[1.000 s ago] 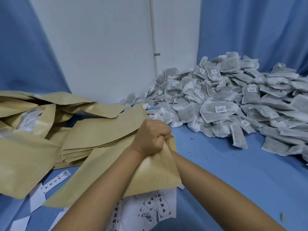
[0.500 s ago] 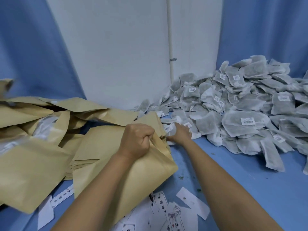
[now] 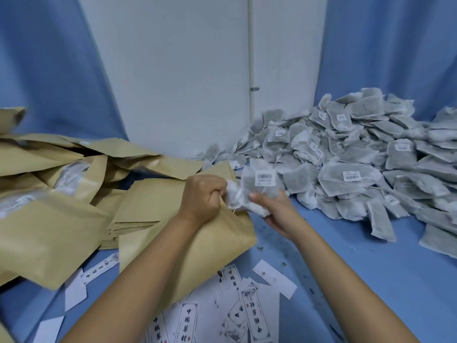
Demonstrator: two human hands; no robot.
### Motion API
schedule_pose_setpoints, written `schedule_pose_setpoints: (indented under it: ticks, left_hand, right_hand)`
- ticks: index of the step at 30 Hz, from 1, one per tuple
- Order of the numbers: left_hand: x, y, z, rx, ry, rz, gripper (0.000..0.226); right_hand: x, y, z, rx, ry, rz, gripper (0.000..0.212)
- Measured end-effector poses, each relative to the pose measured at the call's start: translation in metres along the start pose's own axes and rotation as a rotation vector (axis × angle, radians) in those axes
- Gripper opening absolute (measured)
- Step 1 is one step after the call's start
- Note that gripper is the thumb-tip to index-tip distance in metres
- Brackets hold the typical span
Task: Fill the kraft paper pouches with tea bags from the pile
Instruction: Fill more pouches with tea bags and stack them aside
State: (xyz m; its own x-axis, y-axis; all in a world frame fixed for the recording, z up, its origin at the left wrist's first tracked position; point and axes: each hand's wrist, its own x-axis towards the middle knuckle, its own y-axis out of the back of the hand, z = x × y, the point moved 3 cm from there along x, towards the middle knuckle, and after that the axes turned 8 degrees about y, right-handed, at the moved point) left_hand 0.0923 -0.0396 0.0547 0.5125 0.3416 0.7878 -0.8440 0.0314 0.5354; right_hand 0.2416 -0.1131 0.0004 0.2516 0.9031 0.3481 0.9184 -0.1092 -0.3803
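- Loading step: the left hand (image 3: 202,196) clenches the kraft pouch (image 3: 222,246) by its top edge.
- The right hand (image 3: 278,215) grasps several tea bags (image 3: 259,186) just right of the pouch mouth; the pile (image 3: 358,159) lies farther right.
- Next, probably: push them down inside.

Printed labels (image 3: 254,315) on blue tabletop (image 3: 383,280)

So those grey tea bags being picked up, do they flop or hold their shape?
Probably floppy: the tea bags in the right hand crumple and bend around its fingers. Likely light, since one hand lifts what looks like several at once. In the pile they slump flat over each other, so rolling seems unlikely.
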Motion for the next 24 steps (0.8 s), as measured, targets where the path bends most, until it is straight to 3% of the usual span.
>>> schedule_pose_setpoints:
  ticks: [2, 4, 5, 6, 7, 8, 9, 10, 11, 13, 14, 16, 18, 19, 21, 23, 24]
  left_hand:
    - [0.002, 0.007, 0.011, -0.033, 0.016, 0.010, 0.016]
    - [0.004, 0.009, 0.031, -0.066, -0.042, -0.034, 0.016]
    - [0.005, 0.006, 0.045, -0.082, -0.097, -0.085, 0.015]
    - [0.005, 0.002, 0.059, -0.075, -0.160, -0.147, 0.013]
    - [0.004, -0.002, 0.072, -0.043, -0.223, -0.208, 0.012]
    - [0.004, -0.002, 0.080, 0.005, -0.269, -0.258, 0.011]
    - [0.004, 0.005, 0.081, 0.053, -0.284, -0.284, 0.010]
    - [0.006, 0.019, 0.076, 0.088, -0.262, -0.275, 0.011]
    - [0.008, 0.038, 0.066, 0.108, -0.219, -0.235, 0.013]
    - [0.012, 0.083, 0.041, 0.133, -0.126, -0.119, 0.017]
    - [0.012, 0.103, 0.031, 0.158, -0.092, -0.083, 0.017]
    - [0.007, 0.126, 0.017, 0.217, -0.050, -0.065, 0.011]
    - [-0.001, 0.132, 0.012, 0.251, -0.041, -0.068, 0.011]
    - [-0.007, 0.131, 0.009, 0.244, -0.033, -0.060, 0.012]
    - [-0.016, 0.130, 0.003, 0.182, 0.013, -0.019, 0.015]
    - [-0.022, 0.127, -0.003, 0.100, 0.065, 0.027, 0.017]
    - [-0.023, 0.126, -0.004, 0.075, 0.074, 0.037, 0.018]
  right_hand:
    - [-0.012, -0.027, -0.006, -0.488, -0.175, -0.244, 0.013]
    - [-0.029, -0.032, 0.008, -0.815, -0.158, -0.246, 0.028]
    - [-0.037, -0.033, 0.011, -1.202, -0.111, -0.350, 0.041]
    - [-0.041, -0.043, 0.009, -1.475, -0.251, -0.272, 0.050]
    - [-0.045, -0.060, 0.008, -1.463, -0.268, -0.224, 0.054]
    - [-0.045, -0.070, 0.008, -1.149, -0.307, -0.351, 0.051]
    - [-0.042, -0.080, 0.020, -1.127, -0.283, -0.388, 0.047]
    - [-0.034, -0.098, 0.006, -1.010, -0.269, -0.324, 0.043]
    - [-0.029, -0.101, -0.006, -0.777, -0.300, -0.361, 0.038]
    - [-0.014, -0.119, -0.023, -0.532, -0.179, -0.461, 0.020]
    - [-0.007, -0.118, -0.026, -0.352, -0.096, -0.437, 0.017]
    - [-0.002, -0.100, -0.021, -0.105, 0.009, -0.190, 0.016]
    - [-0.005, -0.078, 0.003, -0.412, 0.086, -0.107, 0.024]
    - [-0.012, -0.078, 0.018, -0.696, 0.092, -0.223, 0.023]
    - [-0.031, -0.089, 0.061, -1.188, -0.036, -0.689, 0.014]
    - [-0.049, -0.094, 0.093, -1.367, -0.126, -0.970, 0.035]
    - [-0.054, -0.098, 0.100, -1.388, -0.077, -0.997, 0.038]
